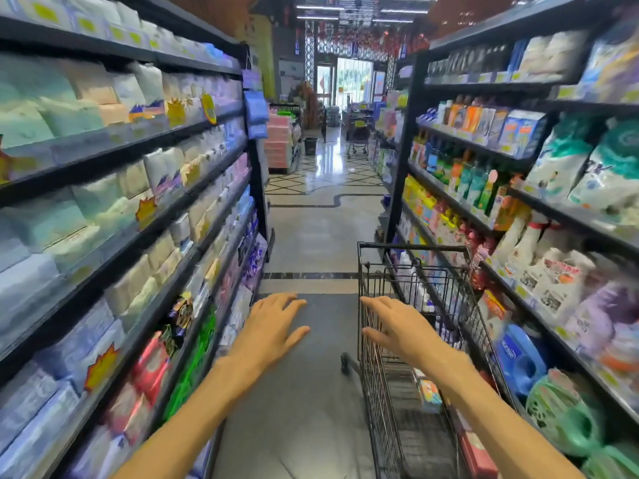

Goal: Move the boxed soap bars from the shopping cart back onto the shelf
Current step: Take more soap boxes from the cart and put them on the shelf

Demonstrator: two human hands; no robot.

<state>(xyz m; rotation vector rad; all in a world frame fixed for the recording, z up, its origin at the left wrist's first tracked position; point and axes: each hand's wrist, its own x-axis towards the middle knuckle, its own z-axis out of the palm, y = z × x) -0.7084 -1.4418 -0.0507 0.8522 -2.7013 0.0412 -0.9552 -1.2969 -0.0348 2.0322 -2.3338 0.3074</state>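
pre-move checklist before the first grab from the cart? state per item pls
1. Left hand free: ok, fingers spread, holding nothing.
2. Right hand free: ok, open, over the cart's near-left rim; contact with it cannot tell.
3. Shopping cart within reach: ok, directly under the right forearm, close against the right-hand shelving.
4. Boxed soap located in the cart: cannot tell; a colourful box lies in the basket, but blur hides its label.
5. Free slot on the target shelf: cannot tell, the shelves look fully stocked and blurred.
6. Aisle floor ahead free of people: ok.
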